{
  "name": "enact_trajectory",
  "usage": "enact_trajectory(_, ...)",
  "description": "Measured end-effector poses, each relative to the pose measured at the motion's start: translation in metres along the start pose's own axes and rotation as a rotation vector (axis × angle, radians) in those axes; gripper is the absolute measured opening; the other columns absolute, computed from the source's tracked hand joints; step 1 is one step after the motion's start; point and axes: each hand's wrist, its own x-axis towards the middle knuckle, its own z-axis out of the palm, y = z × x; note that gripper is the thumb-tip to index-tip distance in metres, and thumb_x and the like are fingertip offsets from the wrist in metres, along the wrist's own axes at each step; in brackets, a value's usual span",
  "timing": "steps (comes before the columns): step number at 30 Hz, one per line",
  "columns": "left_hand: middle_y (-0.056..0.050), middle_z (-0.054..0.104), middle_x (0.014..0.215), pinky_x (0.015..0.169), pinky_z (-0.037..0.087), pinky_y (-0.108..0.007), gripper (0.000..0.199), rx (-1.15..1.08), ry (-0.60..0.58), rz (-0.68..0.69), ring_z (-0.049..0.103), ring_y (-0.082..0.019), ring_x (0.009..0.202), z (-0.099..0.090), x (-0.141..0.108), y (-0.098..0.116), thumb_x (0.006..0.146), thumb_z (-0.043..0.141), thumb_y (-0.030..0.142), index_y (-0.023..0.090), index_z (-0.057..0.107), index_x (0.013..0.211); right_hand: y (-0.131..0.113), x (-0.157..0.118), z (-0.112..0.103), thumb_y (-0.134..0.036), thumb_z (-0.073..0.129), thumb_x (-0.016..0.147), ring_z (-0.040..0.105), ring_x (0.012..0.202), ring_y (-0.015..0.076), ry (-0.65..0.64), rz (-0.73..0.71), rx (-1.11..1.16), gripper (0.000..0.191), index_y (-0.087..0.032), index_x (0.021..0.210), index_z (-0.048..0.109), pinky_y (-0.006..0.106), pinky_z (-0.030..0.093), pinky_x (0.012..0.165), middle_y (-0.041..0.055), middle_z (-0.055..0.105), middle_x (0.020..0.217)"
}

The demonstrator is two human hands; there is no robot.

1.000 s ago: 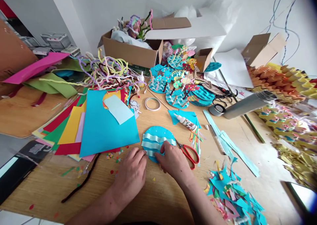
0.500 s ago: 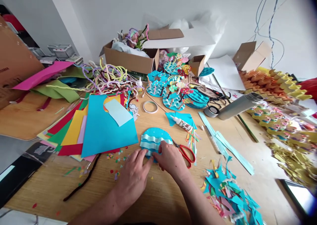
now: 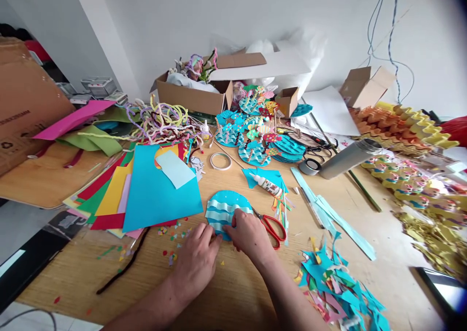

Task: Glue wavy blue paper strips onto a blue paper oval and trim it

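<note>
A round blue paper disc with wavy pale-blue strips across it lies on the table before me. At its lower left edge, my left hand has its fingers curled together and pressed on the rim. My right hand is closed over the lower right part, thumb and bent fingers pressing on the lowest strip; the fingertips partly hide the paper there. Red-handled scissors lie just right of the right hand, with the blades near the disc. Beyond them a white glue bottle rests on its side on blue paper.
Coloured sheets, topped by a large blue sheet, spread on the left. Blue paper scraps heap at the lower right. A grey flask lies behind pale-blue strips. Finished wavy discs and a tape ring are farther back.
The camera view has shifted slightly. Both hands stay at the disc's lower edge, and the right thumb tip has moved a little along the lowest strip.
</note>
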Motion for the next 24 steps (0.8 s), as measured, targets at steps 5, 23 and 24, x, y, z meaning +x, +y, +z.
enact_trajectory(5, -0.007, 0.057, 0.086, 0.073, 0.051, -0.041, 0.029, -0.011, -0.012, 0.000, 0.051, -0.024, 0.085, 0.0003, -0.0009, 0.0011, 0.079, 0.046, 0.001, 0.017, 0.064, 0.094, -0.0004, -0.0009, -0.0005, -0.034, 0.061, 0.082, 0.068, 0.080, 0.0249, 0.006, -0.005, -0.014, 0.019, -0.017, 0.091, 0.061, 0.029, 0.043, 0.062, 0.0094, 0.072, 0.084)
enact_trajectory(23, -0.006, 0.065, 0.110, 0.092, 0.045, -0.041, 0.035, -0.051, 0.108, -0.031, 0.051, -0.025, 0.102, 0.0050, -0.0037, -0.0062, 0.078, 0.044, 0.000, 0.014, 0.063, 0.104, -0.0043, -0.0039, -0.0002, -0.036, 0.060, 0.084, 0.069, 0.084, 0.0295, 0.028, -0.005, -0.097, 0.022, -0.017, 0.094, 0.062, 0.033, 0.047, 0.065, 0.0111, 0.073, 0.089)
enact_trajectory(24, -0.006, 0.065, 0.110, 0.092, 0.045, -0.041, 0.035, -0.045, 0.090, -0.034, 0.051, -0.025, 0.103, 0.0044, -0.0036, -0.0058, 0.077, 0.044, 0.000, 0.015, 0.063, 0.103, -0.0042, -0.0037, -0.0003, -0.036, 0.060, 0.084, 0.069, 0.084, 0.0294, 0.023, -0.005, -0.097, 0.022, -0.017, 0.093, 0.062, 0.033, 0.047, 0.065, 0.0111, 0.073, 0.089)
